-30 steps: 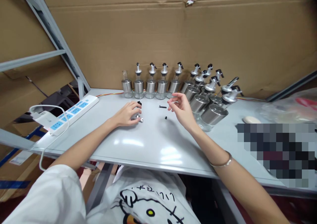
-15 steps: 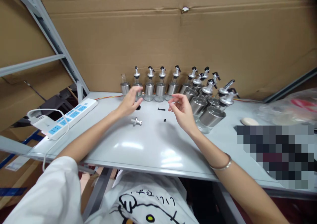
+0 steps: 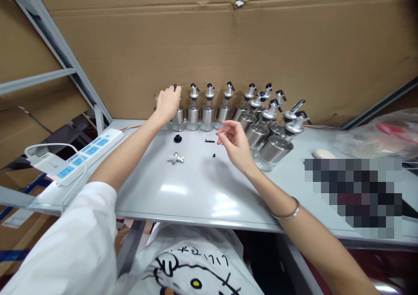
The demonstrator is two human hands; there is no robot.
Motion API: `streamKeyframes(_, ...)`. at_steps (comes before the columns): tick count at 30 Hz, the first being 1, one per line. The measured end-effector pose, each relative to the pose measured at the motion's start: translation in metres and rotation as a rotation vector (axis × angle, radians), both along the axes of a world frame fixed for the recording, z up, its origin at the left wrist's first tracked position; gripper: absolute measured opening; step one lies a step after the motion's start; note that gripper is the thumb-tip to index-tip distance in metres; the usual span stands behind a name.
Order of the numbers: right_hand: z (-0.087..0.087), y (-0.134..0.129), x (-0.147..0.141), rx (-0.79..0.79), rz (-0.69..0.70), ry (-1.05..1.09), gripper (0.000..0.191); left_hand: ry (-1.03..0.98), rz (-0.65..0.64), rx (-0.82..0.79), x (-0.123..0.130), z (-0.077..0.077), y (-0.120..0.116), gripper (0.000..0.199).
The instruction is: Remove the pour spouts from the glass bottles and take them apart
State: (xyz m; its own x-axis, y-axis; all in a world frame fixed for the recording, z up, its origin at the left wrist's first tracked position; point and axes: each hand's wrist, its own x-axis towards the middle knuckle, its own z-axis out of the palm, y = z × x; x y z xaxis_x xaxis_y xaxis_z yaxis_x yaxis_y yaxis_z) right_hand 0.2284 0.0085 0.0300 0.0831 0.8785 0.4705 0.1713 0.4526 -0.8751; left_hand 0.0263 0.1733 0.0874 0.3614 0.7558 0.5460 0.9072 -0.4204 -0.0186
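Observation:
My left hand (image 3: 168, 104) reaches to the back row, in front of the topless glass bottle (image 3: 156, 98) at the left end and the neck of a capped oil bottle (image 3: 178, 119). Its fingertips are hidden, so I cannot tell which it touches. My right hand (image 3: 235, 145) hovers with fingers loosely bent and apart, holding nothing. Between the hands lie a black ribbed stopper (image 3: 177, 139), a silver pourer spout (image 3: 176, 158), a thin black lever (image 3: 210, 141) and a tiny black piece (image 3: 214, 155). Several steel-sleeved oil bottles (image 3: 208, 114) with pourers stand behind and right.
On the left of the grey table (image 3: 196, 182) lies a white power strip (image 3: 89, 155) with a plugged-in cable. At the right are a pale oval object (image 3: 323, 154), a blurred-out patch and a plastic bag (image 3: 385, 138). Cardboard (image 3: 146, 47) walls the back.
My left hand has moved back and up to the leftmost bottles, uncovering the black stopper. My right hand keeps nearly the same pose. The view has shifted slightly.

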Motion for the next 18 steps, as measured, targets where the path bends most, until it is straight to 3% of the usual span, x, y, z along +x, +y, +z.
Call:
streamKeyframes(8,0.003,-0.003,0.0,0.031,-0.014,-0.024,0.028,-0.232,-0.113,0.04,-0.009,-0.003,0.001,0.029)
streamKeyframes(18,0.003,-0.007,0.0,0.099,-0.069,-0.081,0.029,-0.53,-0.337,0.255,-0.002,0.027,-0.042,0.036)
